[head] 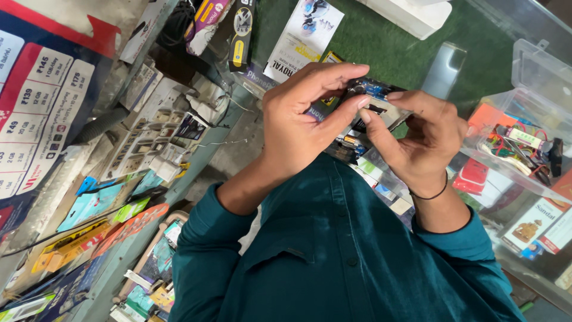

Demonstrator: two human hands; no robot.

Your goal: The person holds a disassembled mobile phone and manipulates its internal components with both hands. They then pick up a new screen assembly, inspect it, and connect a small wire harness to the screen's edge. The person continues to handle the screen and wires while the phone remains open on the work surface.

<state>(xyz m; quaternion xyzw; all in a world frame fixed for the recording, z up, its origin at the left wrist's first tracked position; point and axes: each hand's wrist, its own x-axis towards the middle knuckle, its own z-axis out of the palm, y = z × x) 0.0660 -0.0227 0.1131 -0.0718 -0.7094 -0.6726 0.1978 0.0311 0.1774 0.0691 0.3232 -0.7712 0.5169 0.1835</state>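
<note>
both hands meet over the counter on one small circuit board (370, 95), blue at its top with a dark part in the middle. its long axis runs from upper left down to lower right across the view. the left hand (301, 122) grasps it, thumb and forefinger pinching the upper edge; the right hand (426, 134) grips the lower right end with its fingers (381, 134). one clear plastic box (524, 119) of coloured wires sits just right of the hands, and one white packet (304, 39) lies above on green matting (387, 50)
</note>
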